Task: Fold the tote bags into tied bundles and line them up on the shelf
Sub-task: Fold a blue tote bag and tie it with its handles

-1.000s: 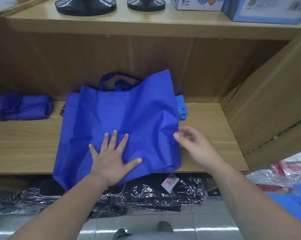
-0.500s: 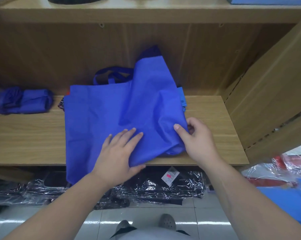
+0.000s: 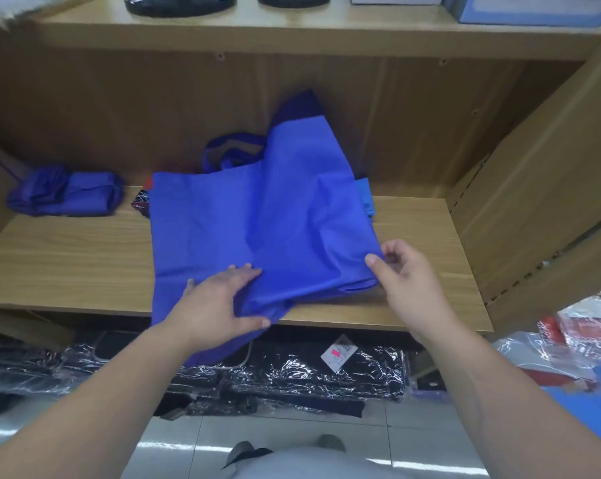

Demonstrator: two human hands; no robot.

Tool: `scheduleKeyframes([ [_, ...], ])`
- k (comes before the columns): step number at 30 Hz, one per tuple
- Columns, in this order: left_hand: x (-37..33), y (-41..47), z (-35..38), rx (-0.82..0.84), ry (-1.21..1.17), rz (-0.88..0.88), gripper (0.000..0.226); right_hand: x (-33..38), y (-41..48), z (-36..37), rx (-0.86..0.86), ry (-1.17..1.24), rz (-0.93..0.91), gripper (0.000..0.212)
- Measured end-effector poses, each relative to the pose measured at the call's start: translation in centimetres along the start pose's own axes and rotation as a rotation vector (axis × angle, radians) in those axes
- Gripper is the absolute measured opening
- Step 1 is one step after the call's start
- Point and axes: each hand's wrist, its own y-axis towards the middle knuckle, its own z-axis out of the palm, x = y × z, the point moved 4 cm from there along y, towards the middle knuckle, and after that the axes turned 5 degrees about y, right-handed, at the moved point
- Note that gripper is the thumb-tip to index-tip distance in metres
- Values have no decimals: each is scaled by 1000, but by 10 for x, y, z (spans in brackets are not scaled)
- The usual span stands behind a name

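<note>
Both hands have hold of the blue tote bag (image 3: 257, 229). The left hand (image 3: 219, 302) grips a gathered fold at the near edge, fingers laid over the cloth and thumb closing from the front, while the right hand (image 3: 409, 285) pinches the bag's right-hand edge between thumb and fingertips. Most of the bag lies on the wooden shelf (image 3: 67, 264). Its near corner droops over the front lip, its right part is turned up so that one corner leans against the back panel (image 3: 413, 126), and its loop handles (image 3: 230, 150) point to the rear. I judge the cloth thin, light and limp. It should crease where pressed but will hardly keep a fold unless held flat, so edges and corners are the places to take it, and the handles look like the natural ties. One tied bundle (image 3: 67, 193) sits at the shelf's far left, well apart. A light-blue item (image 3: 364, 198) pokes out from under the bag on the right and a patterned item (image 3: 141, 202) on the left; either could bunch under a fold or get dragged along. The side panel (image 3: 534, 219) limits how far the bag can spread to the right, and plastic-wrapped black goods (image 3: 292, 375) lie below the shelf, where the hanging corner might brush them.
</note>
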Motion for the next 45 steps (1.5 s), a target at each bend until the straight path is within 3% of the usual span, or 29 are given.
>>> scheduleKeyframes([
  [3, -4, -7, 11, 70, 207, 8, 132, 15, 1, -10, -106, 121, -44, 11],
  [5, -9, -15, 14, -21, 261, 7, 130, 20, -6, -11, -52, 194, -63, 4],
  [8, -10, -28, 11, -314, 138, 54, 104, 16, -17, -4, 211, 203, -35, 70],
  [9, -9, -32, 10, -398, 89, 77, 95, 13, -18, -1, 254, 137, -47, 82],
  [11, -8, -39, 8, -567, 57, 125, 80, 13, -19, 4, 203, 109, -68, 71],
  [14, -14, -53, 3, -836, 144, 163, 58, 14, -14, 6, 14, 217, -20, 21],
  [16, -19, -62, 4, -954, 249, 227, 44, 13, -10, 3, -32, 229, 7, 4],
  [21, -19, -68, 15, -908, 423, 280, 27, 13, -6, -2, -72, 258, 72, 16],
  [24, -21, -70, 12, -934, 411, 276, 14, 17, -5, -7, 4, 262, 86, 15],
  [28, -16, -70, -2, -948, 298, 215, 25, 11, 2, -24, 123, 326, 96, 15],
  [34, -23, -65, -16, -944, 240, 274, 21, -4, 5, -40, 118, 590, 179, 19],
  [36, -29, -63, -15, -949, 233, 286, 21, -5, 3, -44, 23, 445, 117, 13],
  [39, -35, -63, -15, -960, 232, 311, 25, 3, -8, -54, -150, -92, -194, 22],
  [42, -36, -61, -12, -943, 227, 283, 26, 16, -22, -44, -29, -538, -656, 45],
  [45, -33, -59, -5, -898, 215, 256, 28, 2, -16, -34, 120, -766, -853, 43],
])
